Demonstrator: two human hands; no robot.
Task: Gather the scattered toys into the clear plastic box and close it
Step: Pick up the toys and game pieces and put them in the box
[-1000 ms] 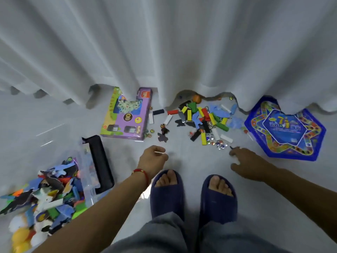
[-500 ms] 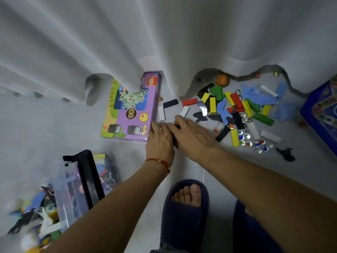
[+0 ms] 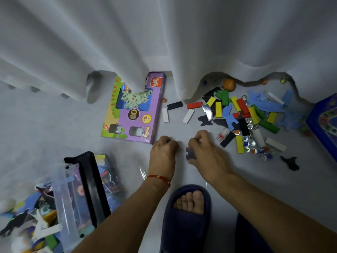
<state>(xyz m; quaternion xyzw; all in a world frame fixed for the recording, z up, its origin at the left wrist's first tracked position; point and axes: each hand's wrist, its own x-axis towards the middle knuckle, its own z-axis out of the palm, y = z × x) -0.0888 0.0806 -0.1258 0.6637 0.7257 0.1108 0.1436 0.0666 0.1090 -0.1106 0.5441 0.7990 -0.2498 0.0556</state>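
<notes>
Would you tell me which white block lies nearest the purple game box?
The short white block beside the purple game box's right edge; the others lie further right.

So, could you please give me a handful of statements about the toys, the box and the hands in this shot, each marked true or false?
1. The right hand holds a small dark foam piece in its grip. True.
2. The purple game box lies partly under the white curtain. True.
3. The clear plastic box is shut. False: it is open, with toys showing inside.
4. The left hand wears a blue watch. False: a red string bracelet is on that wrist.
5. The coloured blocks lie scattered to the right of the purple game box. True.
</notes>
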